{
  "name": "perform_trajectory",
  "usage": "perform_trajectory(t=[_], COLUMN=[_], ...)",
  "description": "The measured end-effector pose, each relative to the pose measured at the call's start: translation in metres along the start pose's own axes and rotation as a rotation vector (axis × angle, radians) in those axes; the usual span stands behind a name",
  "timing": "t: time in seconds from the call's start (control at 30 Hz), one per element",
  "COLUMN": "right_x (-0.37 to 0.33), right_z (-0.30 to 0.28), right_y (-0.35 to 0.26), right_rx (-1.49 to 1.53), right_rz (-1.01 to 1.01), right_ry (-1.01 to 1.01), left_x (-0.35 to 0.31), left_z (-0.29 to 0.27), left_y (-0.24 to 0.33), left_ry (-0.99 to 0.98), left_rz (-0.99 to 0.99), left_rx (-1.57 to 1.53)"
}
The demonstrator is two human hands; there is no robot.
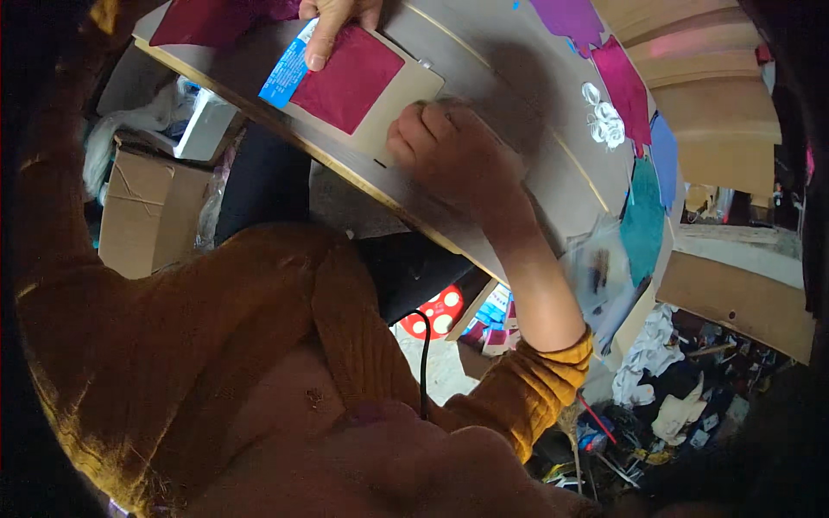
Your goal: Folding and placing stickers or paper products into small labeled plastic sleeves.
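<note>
On a grey tabletop lies a flat beige board. Resting on it is a flat magenta panel with a blue printed strip along its left side. My left hand comes in at the top edge, its thumb pressed down where the strip meets the panel; its other fingers are curled and partly cut off by the frame. My right hand is curled on the board's right edge, fingers bunched together. Whatever sits inside those fingers is hidden. A small silvery piece shows at the board's far edge.
Magenta, blue and teal sheets line the table's right side, near white rings and a clear plastic bag. Below the table edge stand a cardboard box and a carton of blue and magenta pieces. Scraps litter the lower right.
</note>
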State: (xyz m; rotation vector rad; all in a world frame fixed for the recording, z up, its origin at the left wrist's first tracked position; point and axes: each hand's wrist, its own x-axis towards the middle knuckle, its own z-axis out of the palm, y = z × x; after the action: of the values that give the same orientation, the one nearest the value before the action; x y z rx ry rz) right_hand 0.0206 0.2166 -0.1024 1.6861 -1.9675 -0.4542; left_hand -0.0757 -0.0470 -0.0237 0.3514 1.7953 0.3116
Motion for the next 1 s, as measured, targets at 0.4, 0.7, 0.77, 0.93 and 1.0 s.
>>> perform_trajectory(t=[0.4,0.7,0.77,0.93,1.0], right_x=[-0.053,-0.054,-0.052,-0.049,-0.045], right_z=[0.004,0.011,0.013,0.009,0.005], right_y=[0.0,-0.002,-0.002,-0.002,0.002], right_rx=[0.697,0.714,0.72,0.667,0.638], right_rz=[0.603,0.559,0.559,0.528,0.509], right_ry=[0.036,-0.064,-0.038,-0.014,-0.027], left_x=[0.032,0.048,0.048,0.044,0.043], left_z=[-0.015,-0.015,-0.014,-0.011,-0.011], left_y=[0.021,0.036,0.038,0.05,0.056], left_ry=[-0.054,-0.04,-0.021,0.103,0.114], left_rz=[0.071,0.171,0.201,0.212,0.226], left_rx=[0.18,0.259,0.249,0.593,0.707])
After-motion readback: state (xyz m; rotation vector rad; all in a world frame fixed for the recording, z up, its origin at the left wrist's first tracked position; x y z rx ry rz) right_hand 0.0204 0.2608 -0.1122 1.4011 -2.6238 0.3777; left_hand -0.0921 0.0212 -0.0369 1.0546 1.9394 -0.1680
